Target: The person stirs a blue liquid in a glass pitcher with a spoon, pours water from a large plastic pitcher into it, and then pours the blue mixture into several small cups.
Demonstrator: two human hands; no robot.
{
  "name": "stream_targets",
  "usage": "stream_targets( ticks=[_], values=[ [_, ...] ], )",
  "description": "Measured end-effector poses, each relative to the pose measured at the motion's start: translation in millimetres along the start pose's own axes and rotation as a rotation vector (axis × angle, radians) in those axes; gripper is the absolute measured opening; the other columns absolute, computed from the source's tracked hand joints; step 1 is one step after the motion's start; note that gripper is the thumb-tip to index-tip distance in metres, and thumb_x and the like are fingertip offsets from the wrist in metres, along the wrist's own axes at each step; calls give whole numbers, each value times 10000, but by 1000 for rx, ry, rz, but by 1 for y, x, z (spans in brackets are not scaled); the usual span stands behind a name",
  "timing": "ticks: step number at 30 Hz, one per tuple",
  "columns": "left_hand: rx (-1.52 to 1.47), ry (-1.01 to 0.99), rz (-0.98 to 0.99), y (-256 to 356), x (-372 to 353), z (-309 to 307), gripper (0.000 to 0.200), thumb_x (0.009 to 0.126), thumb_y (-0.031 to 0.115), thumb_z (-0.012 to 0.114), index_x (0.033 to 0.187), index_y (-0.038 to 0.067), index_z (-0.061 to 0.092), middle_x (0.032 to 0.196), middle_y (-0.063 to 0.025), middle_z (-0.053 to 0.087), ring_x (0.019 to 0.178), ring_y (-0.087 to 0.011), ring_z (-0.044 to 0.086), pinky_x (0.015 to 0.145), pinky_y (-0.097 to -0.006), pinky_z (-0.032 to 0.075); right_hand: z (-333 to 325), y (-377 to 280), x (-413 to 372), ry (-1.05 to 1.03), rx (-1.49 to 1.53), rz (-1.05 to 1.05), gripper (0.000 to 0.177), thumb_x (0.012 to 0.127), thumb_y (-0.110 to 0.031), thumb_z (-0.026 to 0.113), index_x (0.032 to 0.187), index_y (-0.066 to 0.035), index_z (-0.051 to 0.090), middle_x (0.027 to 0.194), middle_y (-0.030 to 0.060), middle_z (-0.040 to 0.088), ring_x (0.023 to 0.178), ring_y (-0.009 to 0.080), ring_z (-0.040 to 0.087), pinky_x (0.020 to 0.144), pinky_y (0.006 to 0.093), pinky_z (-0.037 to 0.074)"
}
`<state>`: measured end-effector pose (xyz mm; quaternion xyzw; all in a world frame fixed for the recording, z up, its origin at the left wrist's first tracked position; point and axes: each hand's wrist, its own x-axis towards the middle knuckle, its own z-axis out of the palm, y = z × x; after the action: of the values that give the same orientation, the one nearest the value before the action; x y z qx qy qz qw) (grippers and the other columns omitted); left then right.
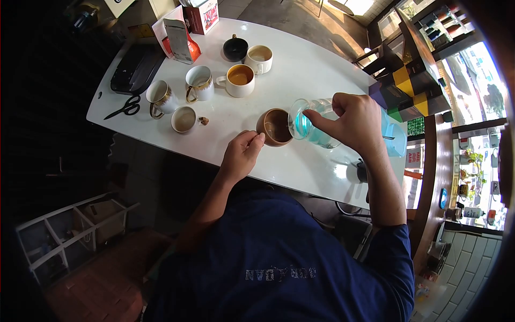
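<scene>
My right hand (pixel 351 121) is wrapped round a clear glass pitcher (pixel 322 140), which is tilted on its side with bluish liquid showing inside. The pitcher's mouth is at the right rim of a round brown cup (pixel 276 127). My left hand (pixel 245 152) pinches the left side of that cup, thumb and fingers pressed together. To the upper left stand a white cup with orange-brown inside (pixel 240 80), a white mug (pixel 259 59) and a black cup (pixel 235 49). Two gold-marked mugs (pixel 199 84) and a small beige cup (pixel 184 119) are further left.
Black scissors (pixel 126 109) lie near the left edge of the white table (pixel 300 59), below a black flat device (pixel 137 68). A silver pouch (pixel 181 42) and boxes stand at the back left. Colored boxes (pixel 410 88) and a blue container (pixel 395 140) are at the right.
</scene>
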<state>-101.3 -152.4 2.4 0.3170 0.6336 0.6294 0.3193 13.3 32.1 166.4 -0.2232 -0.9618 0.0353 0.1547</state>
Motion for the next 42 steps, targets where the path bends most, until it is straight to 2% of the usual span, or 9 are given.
stream_targets(
  ticks=[11,14,16,22,24,34,36,40,42],
  values=[
    [-38,-12,-41,-5,0,4,305,955,248,466,786,6,545,618,25,435,583,-44,380,529,-208,321,1,0,-1,1,-45,-7,569,623,-555,722,457,-62,490,376,27,436,346,189,468,386,294,363],
    [-41,-10,-35,-6,-2,6,307,957,245,455,791,3,546,624,22,434,594,-48,380,540,-210,322,2,0,-3,28,2,-21,564,617,-491,763,463,-43,458,393,26,386,336,168,388,380,298,318],
    [-49,-8,-39,-5,-4,7,310,959,244,449,793,2,546,626,21,433,600,-50,381,546,-211,323,1,-1,-2,14,-34,-24,570,623,-561,720,462,-62,496,376,23,436,345,190,466,384,295,362],
    [-57,-26,-72,-7,-6,7,316,965,235,418,812,-6,553,640,18,436,617,-60,385,569,-217,336,1,-4,-4,0,-26,-14,568,623,-559,718,464,-57,504,381,26,441,349,193,474,388,301,371],
    [-72,-6,-113,-4,-7,6,289,933,228,474,815,-21,561,663,-29,497,624,-91,442,594,-253,393,1,-5,-4,-3,-32,-13,569,623,-560,717,465,-57,505,382,26,443,350,193,475,388,302,372],
    [-34,-20,-117,-3,-8,6,310,962,212,402,791,-8,536,638,13,427,624,-69,390,603,-225,352,2,-9,-5,-35,-59,3,574,621,-569,716,468,-56,509,389,26,453,358,191,486,393,299,378],
    [-68,-12,-121,-11,-8,5,304,933,251,475,868,-24,589,652,-27,511,616,-93,463,593,-252,408,4,-9,-5,-27,-59,-4,573,621,-570,715,468,-57,509,389,26,455,359,191,488,393,300,380],
    [-49,-15,-105,-12,-8,6,309,932,253,474,874,-27,591,665,-33,525,619,-97,467,598,-255,411,3,-9,-5,-21,-67,-12,572,622,-571,713,468,-58,511,389,27,459,360,195,493,394,302,385],
    [-41,-24,-105,-5,-8,8,309,958,203,393,792,-12,539,635,9,431,624,-74,398,603,-228,355,3,-9,-4,-15,-70,-11,572,622,-571,714,469,-58,512,388,28,459,359,196,494,394,303,386]
  ],
)
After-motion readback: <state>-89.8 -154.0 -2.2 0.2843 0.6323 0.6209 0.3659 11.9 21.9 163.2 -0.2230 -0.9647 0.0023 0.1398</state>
